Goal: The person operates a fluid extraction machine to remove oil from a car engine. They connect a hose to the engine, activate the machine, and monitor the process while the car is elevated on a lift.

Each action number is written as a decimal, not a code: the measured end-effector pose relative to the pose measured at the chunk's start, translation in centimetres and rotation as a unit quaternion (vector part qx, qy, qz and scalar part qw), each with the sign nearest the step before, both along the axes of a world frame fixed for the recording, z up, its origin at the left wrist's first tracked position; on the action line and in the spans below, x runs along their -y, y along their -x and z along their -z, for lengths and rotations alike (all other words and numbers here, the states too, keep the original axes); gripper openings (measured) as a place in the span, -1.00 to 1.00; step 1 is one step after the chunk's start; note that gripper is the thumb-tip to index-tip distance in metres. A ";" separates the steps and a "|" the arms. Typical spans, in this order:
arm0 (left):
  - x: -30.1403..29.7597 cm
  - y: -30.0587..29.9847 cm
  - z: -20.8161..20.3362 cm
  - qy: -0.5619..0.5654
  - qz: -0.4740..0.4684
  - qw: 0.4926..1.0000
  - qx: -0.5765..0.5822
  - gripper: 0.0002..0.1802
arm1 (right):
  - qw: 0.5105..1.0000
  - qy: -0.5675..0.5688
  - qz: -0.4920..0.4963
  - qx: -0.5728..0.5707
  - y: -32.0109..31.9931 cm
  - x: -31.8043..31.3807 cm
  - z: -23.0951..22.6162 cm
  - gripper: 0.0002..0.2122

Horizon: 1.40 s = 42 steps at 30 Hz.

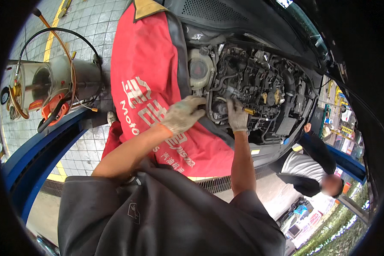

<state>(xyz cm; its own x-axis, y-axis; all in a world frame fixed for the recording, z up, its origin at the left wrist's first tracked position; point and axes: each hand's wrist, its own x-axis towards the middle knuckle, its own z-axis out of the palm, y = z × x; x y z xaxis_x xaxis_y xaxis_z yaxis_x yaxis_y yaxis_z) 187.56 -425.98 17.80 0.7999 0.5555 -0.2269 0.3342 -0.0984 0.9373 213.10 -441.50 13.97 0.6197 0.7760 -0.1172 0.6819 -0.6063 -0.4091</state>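
Both my hands wear pale knitted work gloves and are over the left part of a car's open engine bay (260,81). My left hand (184,114) lies over the edge of the red fender cover (145,64), its thumb and fingers apart beside a black hose. Just beyond it is the whitish fluid reservoir (200,70). My right hand (238,116) reaches in among the hoses, fingers curled and partly hidden. A short yellow cylinder (249,111) sticks out from its right side; the glove hides the rest, so its kind is unclear.
At left stands a metal tank (74,72) with hoses and an orange-red handle (55,109). Blue lift arms (42,145) run along the lower left. A co-worker (305,166) in dark and white clothes is at the car's front, one hand (307,127) near the bay.
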 end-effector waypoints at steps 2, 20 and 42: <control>0.0 3.1 -0.3 0.000 -0.008 1.000 0.005 -0.58 | 0.997 0.049 0.019 0.050 0.1 0.2 0.9 -0.48; 0.5 28.0 4.1 -0.129 -0.238 0.957 -0.102 -0.76 | 0.938 -0.197 0.255 -0.123 1.2 0.6 2.7 -0.36; -2.1 50.7 5.4 -0.014 -0.554 0.818 -0.156 -0.61 | 0.727 -0.271 0.401 -0.487 -1.8 -3.1 -2.3 -0.77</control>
<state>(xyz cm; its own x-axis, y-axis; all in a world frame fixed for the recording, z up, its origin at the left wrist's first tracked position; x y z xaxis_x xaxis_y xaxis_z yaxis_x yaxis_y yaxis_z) 136.84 -423.83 12.38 -0.2919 0.9085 -0.2990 0.4550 0.4069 0.7921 214.88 -438.41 16.29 0.7269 0.3056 -0.6150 -0.5751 -0.2185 -0.7883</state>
